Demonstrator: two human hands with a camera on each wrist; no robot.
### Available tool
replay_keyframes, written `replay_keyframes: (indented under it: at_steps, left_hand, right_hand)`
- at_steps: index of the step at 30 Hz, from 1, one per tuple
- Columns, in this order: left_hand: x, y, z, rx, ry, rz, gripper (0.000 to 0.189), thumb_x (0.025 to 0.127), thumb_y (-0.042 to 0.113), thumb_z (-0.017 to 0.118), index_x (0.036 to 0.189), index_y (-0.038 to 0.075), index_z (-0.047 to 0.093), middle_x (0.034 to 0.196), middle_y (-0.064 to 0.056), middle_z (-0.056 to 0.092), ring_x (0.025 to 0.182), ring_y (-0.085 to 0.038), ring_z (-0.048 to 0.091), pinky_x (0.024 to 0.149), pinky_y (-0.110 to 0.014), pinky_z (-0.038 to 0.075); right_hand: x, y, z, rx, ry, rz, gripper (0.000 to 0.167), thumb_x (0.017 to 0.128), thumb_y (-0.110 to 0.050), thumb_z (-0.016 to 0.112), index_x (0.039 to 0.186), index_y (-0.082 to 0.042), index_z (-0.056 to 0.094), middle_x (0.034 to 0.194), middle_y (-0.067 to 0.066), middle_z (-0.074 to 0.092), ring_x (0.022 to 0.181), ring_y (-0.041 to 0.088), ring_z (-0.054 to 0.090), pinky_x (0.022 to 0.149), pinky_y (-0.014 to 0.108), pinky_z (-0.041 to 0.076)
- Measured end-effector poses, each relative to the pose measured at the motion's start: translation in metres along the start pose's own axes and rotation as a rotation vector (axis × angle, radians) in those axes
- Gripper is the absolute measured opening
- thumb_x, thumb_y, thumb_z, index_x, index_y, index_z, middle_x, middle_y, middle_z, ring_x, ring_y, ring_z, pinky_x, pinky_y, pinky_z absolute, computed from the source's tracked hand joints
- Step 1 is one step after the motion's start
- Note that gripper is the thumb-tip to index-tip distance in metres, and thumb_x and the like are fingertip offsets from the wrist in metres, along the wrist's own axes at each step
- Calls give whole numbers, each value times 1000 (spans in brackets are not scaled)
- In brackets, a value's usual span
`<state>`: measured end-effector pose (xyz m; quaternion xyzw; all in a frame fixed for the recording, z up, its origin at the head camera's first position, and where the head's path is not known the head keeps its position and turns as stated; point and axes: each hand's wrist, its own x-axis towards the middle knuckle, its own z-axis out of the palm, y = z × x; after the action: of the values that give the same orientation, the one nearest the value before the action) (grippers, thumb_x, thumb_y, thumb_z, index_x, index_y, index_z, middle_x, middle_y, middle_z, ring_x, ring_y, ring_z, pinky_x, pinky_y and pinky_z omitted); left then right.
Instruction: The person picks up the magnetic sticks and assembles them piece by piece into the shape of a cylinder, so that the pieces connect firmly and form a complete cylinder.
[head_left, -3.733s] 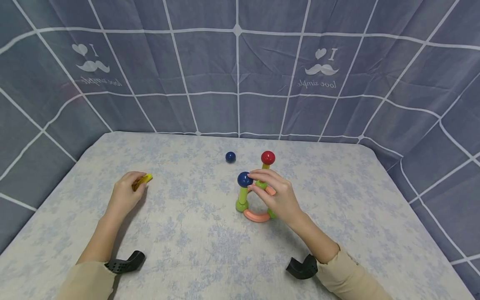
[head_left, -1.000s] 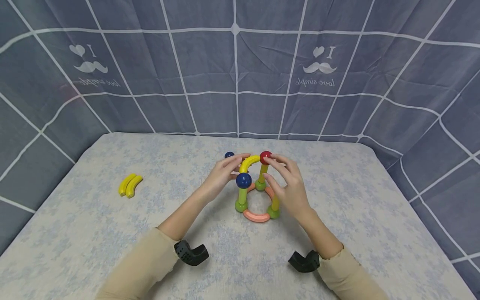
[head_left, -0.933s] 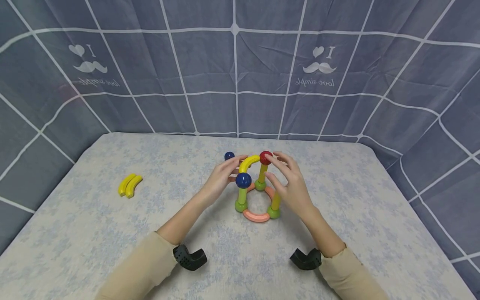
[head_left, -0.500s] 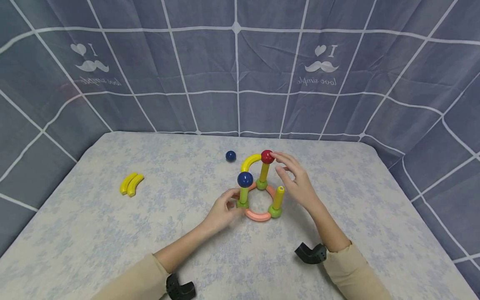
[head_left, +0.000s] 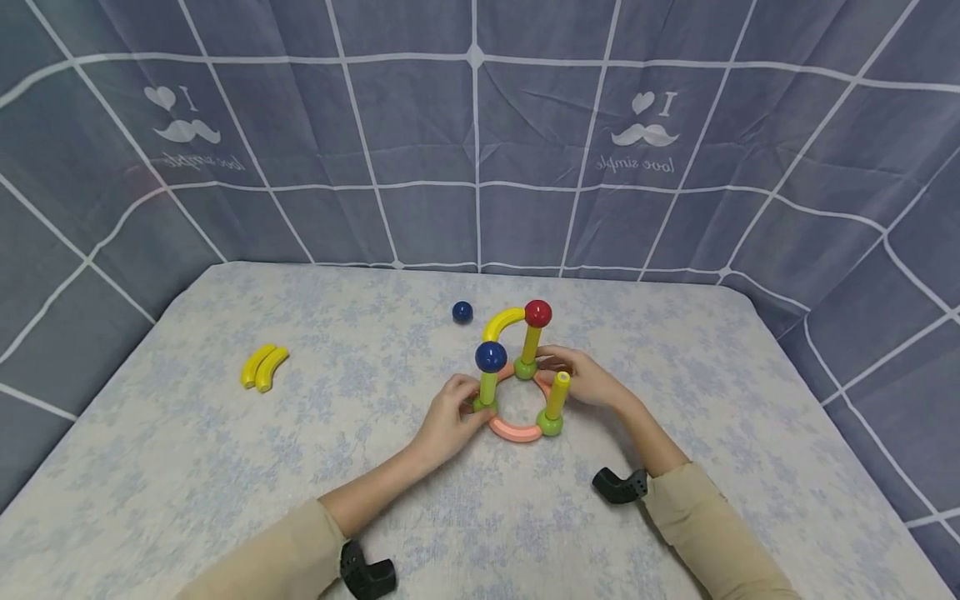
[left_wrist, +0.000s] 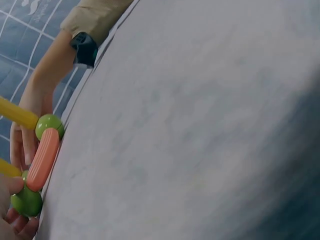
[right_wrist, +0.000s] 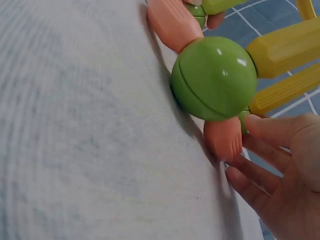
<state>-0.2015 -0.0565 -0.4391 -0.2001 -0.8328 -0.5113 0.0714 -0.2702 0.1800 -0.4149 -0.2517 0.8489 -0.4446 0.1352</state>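
A toy frame of balls and rods stands on the table. Its base is a ring of curved coral rods (head_left: 516,430) joined by green balls (right_wrist: 215,77). Upright rods rise from these balls. A blue ball (head_left: 491,357) and a red ball (head_left: 537,313) top two of them, with a curved yellow rod (head_left: 502,322) bridging between. The front-right yellow upright (head_left: 557,396) has no ball on top. My left hand (head_left: 448,421) grips the green ball at the base's left corner. At the rear green ball (head_left: 525,368), my right hand (head_left: 585,379) pinches with thumb and fingers, partly hidden by the uprights.
Two loose curved yellow rods (head_left: 264,368) lie side by side at the left of the table. A loose blue ball (head_left: 462,312) sits behind the frame. A grey tiled-pattern curtain (head_left: 420,150) hangs around the table's back and sides.
The curved yellow rod has been set between the blue and red balls. Both hands have left the frame's top and dropped to its base, the left first, then the right.
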Motion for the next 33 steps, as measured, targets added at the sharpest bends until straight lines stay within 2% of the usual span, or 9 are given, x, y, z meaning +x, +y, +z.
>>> replay_keyframes:
  at_steps: [3, 8, 15, 18, 21, 23, 26, 30, 33]
  left_hand:
    - [5, -4, -3, 33, 10, 15, 26, 76, 3, 71, 101, -1, 64, 97, -10, 54, 79, -17, 54, 66, -24, 50]
    - [18, -12, -8, 52, 59, -8, 30, 76, 5, 72, 103, -3, 63, 92, -12, 55, 71, -15, 52, 62, -22, 48]
    - [27, -13, -4, 24, 107, -67, 16, 80, 2, 68, 94, -2, 61, 80, -8, 56, 69, -15, 54, 59, -21, 49]
    - [22, -8, -4, -26, 91, -88, 16, 83, 3, 64, 98, -3, 62, 85, -9, 60, 77, -18, 59, 68, -25, 52]
    - [12, -2, -5, -66, 50, -63, 20, 84, 5, 62, 103, -2, 63, 97, -10, 62, 91, -23, 59, 81, -32, 50]
    - [5, 2, -4, -77, 13, -30, 24, 82, 7, 65, 105, -1, 63, 106, -11, 61, 98, -24, 56, 83, -36, 48]
    - [-4, 7, -1, -44, -37, 27, 32, 78, 14, 72, 106, 2, 64, 113, -9, 58, 101, -24, 52, 79, -39, 47]
    - [-10, 11, 5, 4, -84, 54, 39, 73, 21, 78, 106, 6, 64, 112, -5, 58, 101, -21, 50, 82, -38, 46]
    - [-11, 11, 8, 24, -83, 73, 37, 71, 19, 79, 103, 7, 65, 109, -4, 59, 97, -19, 51, 82, -36, 46]
  right_hand:
    - [-1, 3, 1, -16, 41, -13, 37, 89, -3, 57, 124, 4, 49, 122, 23, 52, 110, 39, 51, 93, 49, 42]
    - [-6, 12, 1, -54, 100, -67, 28, 86, -1, 60, 114, 1, 55, 114, 19, 53, 103, 36, 53, 86, 47, 46]
    - [-16, 12, 3, -37, 146, 12, 34, 82, -11, 68, 112, -1, 56, 109, 15, 58, 100, 31, 58, 85, 42, 48]
    - [-20, 10, 5, -61, 156, 24, 34, 82, -14, 69, 111, -2, 56, 106, 13, 60, 97, 29, 59, 82, 40, 48]
    - [-25, 8, 7, -79, 167, 19, 33, 82, -14, 69, 110, -2, 56, 103, 12, 60, 94, 27, 59, 79, 37, 48]
    - [-28, 8, 8, -86, 184, 6, 32, 82, -13, 69, 108, -1, 56, 101, 12, 60, 91, 26, 59, 78, 36, 49]
    - [-32, 6, 13, -99, 216, -11, 30, 81, -12, 70, 105, -1, 56, 98, 11, 61, 87, 24, 60, 75, 34, 50]
    - [-36, 5, 20, -103, 262, -19, 29, 79, -13, 72, 102, -3, 57, 94, 9, 61, 83, 20, 59, 72, 31, 51]
    - [-39, 6, 24, -96, 299, -32, 30, 77, -13, 74, 101, -3, 58, 93, 7, 61, 83, 20, 58, 73, 32, 52]
